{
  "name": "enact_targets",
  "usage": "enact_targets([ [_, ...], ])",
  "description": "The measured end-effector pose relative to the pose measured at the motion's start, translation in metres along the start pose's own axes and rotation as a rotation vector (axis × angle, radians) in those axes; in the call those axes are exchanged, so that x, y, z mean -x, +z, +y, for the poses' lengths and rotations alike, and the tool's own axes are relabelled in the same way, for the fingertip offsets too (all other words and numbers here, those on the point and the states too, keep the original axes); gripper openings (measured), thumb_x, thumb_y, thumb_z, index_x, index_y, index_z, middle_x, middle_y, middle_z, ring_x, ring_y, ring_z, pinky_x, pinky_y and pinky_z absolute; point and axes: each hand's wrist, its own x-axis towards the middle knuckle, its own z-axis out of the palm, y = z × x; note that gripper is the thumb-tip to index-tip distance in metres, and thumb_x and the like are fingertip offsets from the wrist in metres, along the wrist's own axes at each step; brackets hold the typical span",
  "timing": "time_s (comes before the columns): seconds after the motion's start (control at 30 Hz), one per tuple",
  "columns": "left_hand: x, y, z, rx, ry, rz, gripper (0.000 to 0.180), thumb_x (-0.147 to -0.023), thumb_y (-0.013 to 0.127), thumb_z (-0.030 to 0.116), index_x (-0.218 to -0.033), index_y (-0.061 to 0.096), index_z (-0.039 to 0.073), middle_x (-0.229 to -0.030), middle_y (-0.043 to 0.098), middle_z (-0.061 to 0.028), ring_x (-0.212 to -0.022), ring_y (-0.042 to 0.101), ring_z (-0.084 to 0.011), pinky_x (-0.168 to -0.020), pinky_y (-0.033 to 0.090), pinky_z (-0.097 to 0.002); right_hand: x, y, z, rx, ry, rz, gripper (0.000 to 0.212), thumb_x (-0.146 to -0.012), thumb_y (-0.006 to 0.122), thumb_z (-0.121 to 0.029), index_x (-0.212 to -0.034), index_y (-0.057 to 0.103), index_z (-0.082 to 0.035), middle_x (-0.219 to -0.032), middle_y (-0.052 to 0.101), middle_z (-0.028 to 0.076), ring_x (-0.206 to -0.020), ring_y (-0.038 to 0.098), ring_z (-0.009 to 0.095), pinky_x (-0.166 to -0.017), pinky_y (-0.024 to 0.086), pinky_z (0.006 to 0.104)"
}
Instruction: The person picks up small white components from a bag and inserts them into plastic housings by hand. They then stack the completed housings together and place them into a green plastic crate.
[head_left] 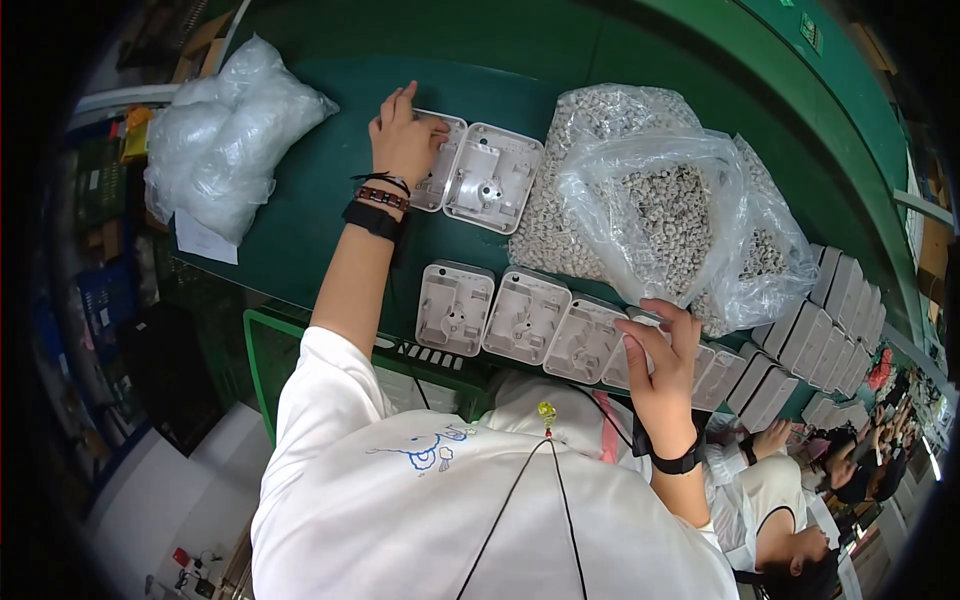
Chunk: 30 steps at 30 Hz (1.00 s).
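Over a white plastic housing [428, 195] at the back of the bench is my left hand [403, 145]. Its outer fingers stretch away, while the thumb and index finger come close together inside the housing; anything between them is too small to make out. A second open-topped housing [490, 185] touches it on the right, its moulded inside facing up. My right hand [662, 355] hovers above the near row of housings, fingers bent and apart, with no part visible in it. The row includes a housing [455, 310] at its left end and another housing [526, 318] beside it.
A clear bag of small pale parts [665, 215] stands open behind the near row. Bunched clear plastic bags [225, 130] lie at the far left. Stacked grey-white housings [810, 335] fill the right side. Another person [785, 500] sits to my right.
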Motion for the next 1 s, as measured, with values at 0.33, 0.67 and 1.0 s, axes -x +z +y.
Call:
enact_targets([
  [0.33, 0.007, 0.003, 0.005, -0.088, 0.010, 0.000, 0.020, -0.066, 0.063, 0.010, -0.082, 0.066, 0.020, -0.133, 0.033, -0.0126, -0.121, 0.030, -0.0304, -0.092, 0.029, -0.0416, 0.011, -0.007, 0.007, -0.007, 0.044, 0.025, 0.018, -0.074, 0.057, -0.001, -0.089, 0.063, -0.008, -0.105, 0.051, 0.009, -0.093, 0.044, 0.026, -0.079, 0.037, 0.0329],
  [0.67, 0.007, -0.001, 0.018, -0.238, 0.103, 0.099, 0.012, -0.070, 0.058, 0.014, -0.080, 0.065, 0.015, -0.133, 0.032, -0.0152, -0.121, 0.031, -0.0306, -0.093, 0.026, -0.0450, 0.027, -0.013, 0.012, -0.010, 0.050, 0.077, 0.018, -0.074, 0.057, -0.001, -0.089, 0.063, -0.007, -0.105, 0.050, 0.009, -0.093, 0.044, 0.026, -0.079, 0.037, 0.0328],
  [1.0, 0.012, -0.008, 0.085, -0.048, 0.166, 0.011, 0.013, -0.066, 0.064, 0.020, -0.079, 0.067, 0.020, -0.132, 0.034, -0.0103, -0.120, 0.030, -0.0310, -0.092, 0.024, -0.0468, 0.045, -0.023, 0.018, 0.002, 0.125, 0.097, 0.020, -0.072, 0.055, 0.000, -0.090, 0.063, -0.007, -0.103, 0.050, 0.009, -0.092, 0.043, 0.026, -0.079, 0.037, 0.0336],
])
